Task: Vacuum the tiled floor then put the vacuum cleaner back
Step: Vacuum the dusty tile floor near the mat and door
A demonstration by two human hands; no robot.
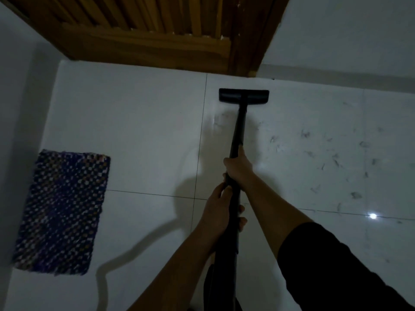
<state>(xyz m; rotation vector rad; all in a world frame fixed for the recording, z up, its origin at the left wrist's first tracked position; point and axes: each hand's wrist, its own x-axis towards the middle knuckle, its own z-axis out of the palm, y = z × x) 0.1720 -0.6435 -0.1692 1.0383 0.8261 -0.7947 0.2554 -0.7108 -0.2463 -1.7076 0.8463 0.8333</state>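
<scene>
A black vacuum wand (238,129) runs from the bottom middle up to a flat black floor head (244,96), which rests on the white tiled floor (134,131) close to the far wall. My right hand (239,166) grips the wand higher up, and my left hand (221,206) grips it just below. Both arms reach in from the bottom edge. Dark scattered debris (332,158) lies on the tiles right of the wand. The vacuum's body is out of view.
A brown wooden door (146,30) and its frame stand at the far wall. A blue woven mat (62,212) lies on the floor at the left, by a wall. A bright light reflection (373,215) shows on the tiles at right.
</scene>
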